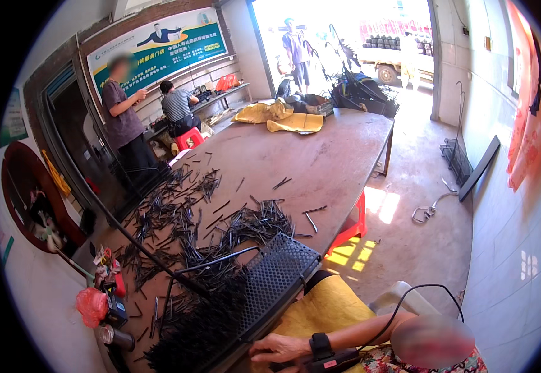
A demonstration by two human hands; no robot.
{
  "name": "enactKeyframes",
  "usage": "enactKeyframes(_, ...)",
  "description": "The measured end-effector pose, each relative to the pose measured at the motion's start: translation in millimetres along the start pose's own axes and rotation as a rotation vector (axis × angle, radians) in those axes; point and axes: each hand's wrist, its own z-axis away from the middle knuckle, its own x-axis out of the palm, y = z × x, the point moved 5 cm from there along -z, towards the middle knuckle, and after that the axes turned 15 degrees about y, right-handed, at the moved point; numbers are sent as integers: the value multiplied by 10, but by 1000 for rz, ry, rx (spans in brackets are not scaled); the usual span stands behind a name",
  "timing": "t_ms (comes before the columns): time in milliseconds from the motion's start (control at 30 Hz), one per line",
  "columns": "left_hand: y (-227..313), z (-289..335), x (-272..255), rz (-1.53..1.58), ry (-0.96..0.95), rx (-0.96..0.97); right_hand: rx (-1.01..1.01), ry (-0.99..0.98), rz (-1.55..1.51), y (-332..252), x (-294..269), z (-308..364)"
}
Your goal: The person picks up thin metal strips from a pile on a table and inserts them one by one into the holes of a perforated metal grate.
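Wearing a black wristband (320, 345), the bare right hand (279, 348) is curving loosely beside a black, perforated, metal-looking tray (279, 270); whether it is pinching the rim, I cannot tell. That tray is sitting at the reddish-brown worktop's (329, 146) near edge, where a nudge could tip it. Beyond, short black rods (245, 227) are lying tangled; snagging one could drag others.

Workshop | black strips (255, 227) lie heaped toward left edge of worktop (329, 146) | perforated rack (279, 270) at near edge | person (177, 104) sits at side bench (234, 90)
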Motion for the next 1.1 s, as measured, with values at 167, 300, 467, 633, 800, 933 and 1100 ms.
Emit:
enactKeyframes(167,-199,-68,-80,-63,-48,-86,90,-77,49,82,-63,229)
enactKeyframes(300,-279,-169,-130,-143,-230,32,181,-58,58,-105,-187,352)
enactKeyframes(467,-435,-311,-167,-173,-366,101,292,-21,47,77,-205,492)
enactKeyframes(633,-504,-387,-198,-228,-493,92,227,6,77,109,-193,506)
enactKeyframes(800,-550,-577,-344,-70,-348,142,130,243,20,-6,-278,439)
enactKeyframes(933,44,-265,-88,-75,-220,361,401,289,-192,228,-359,437)
enactKeyframes(1100,86,-229,-128,-95,-208,383,408,261,-272,204,-255,511)
